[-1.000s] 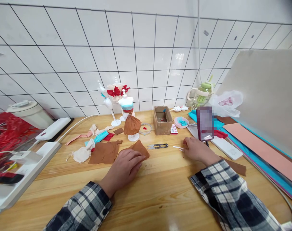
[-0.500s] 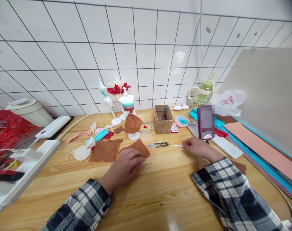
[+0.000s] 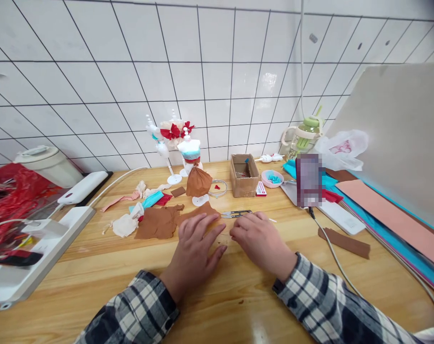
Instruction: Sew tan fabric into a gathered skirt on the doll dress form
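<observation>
Two hands over a wooden table [image 3: 217, 310]. The largest change is at the right hand [image 3: 261, 243]: half a second ago it lies beside a white sliver near the phone; now it is at the middle, close to the left hand [image 3: 195, 251]. Its fingers are curled and bunched; whether they pinch anything cannot be told. The left hand, a smaller change, has spread its fingers, thumb apart, and grips nothing visible; its fingertips lie at the near edge of a piece of brown cloth [image 3: 205, 209], which is flat on the table and partly covered. Both hands thus share one working spot, judged ready for joint handling of small material.

Surroundings, in descending size: stacked coloured sheets [image 3: 392, 217] at far right; a dress form [image 3: 190, 150] with a gathered brown skirt [image 3: 198, 181], upright just behind the cloth; a phone [image 3: 304, 184], its cable reaching the right sleeve and liable to snag; a cardboard box [image 3: 246, 186], well beyond the hands; a second brown cloth [image 3: 157, 222] left of the first; snips [image 3: 234, 213], just beyond the right fingers and the nearest obstruction; and the white sliver [image 3: 272, 220], left on the table behind the right hand.
</observation>
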